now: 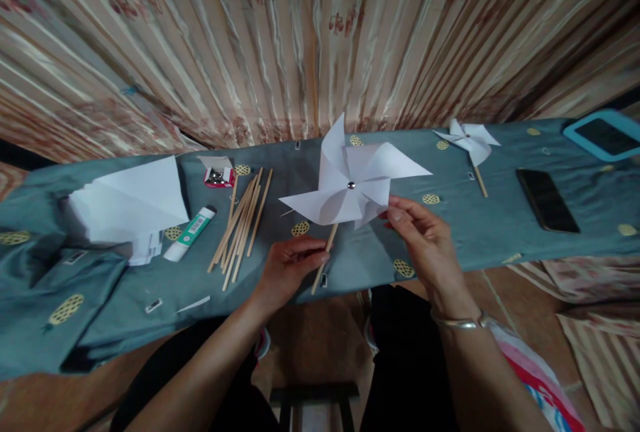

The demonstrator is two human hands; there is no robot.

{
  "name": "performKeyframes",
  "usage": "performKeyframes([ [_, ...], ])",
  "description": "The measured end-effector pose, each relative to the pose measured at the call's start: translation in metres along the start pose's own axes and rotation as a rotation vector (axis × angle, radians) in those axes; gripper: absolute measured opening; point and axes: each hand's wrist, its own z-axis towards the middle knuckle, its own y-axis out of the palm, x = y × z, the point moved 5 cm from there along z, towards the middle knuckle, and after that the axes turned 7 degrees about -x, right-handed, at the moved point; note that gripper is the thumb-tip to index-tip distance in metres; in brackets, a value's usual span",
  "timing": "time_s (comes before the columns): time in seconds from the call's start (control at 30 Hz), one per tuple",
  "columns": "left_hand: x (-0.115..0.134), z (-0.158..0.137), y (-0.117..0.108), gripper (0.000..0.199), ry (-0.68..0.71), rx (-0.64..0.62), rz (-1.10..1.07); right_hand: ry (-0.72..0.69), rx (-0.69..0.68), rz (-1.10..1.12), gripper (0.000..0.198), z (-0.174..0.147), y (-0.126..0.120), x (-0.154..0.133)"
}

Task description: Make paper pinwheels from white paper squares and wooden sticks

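A white paper pinwheel (367, 162) with a silver pin at its centre is held up over the cloth-covered table. My left hand (293, 265) pinches its wooden stick (323, 264) below the blades. At the lower right blade, my right hand (423, 232) has thumb and fingers closed on the paper edge. A second, smaller-looking pinwheel (470, 142) lies farther back on the right. Left of my hands lie several loose wooden sticks (243, 232) and a small open box of metal pins (219, 175).
A glue stick (190, 233) and a pile of white paper (135, 199) lie on the left. On the right are a black phone (547, 200) and a blue-framed tablet (607, 135). A paper scrap (194, 305) is near the front edge. A curtain (295, 39) hangs behind the table.
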Motion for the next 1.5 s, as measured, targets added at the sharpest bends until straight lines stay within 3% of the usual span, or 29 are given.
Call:
performKeyframes([
  [0.23, 0.000, 0.000, -0.001, 0.021, 0.015, 0.009, 0.044, 0.149, -0.034, 0.200, 0.033, -0.002, 0.009, 0.005],
  [0.67, 0.004, 0.001, 0.000, 0.013, 0.060, 0.053, 0.012, 0.220, -0.146, 0.272, 0.032, -0.011, 0.028, 0.000],
  [1.5, 0.003, 0.003, 0.002, 0.009, 0.121, 0.033, 0.019, 0.162, -0.423, 0.210, 0.029, -0.026, 0.072, -0.004],
])
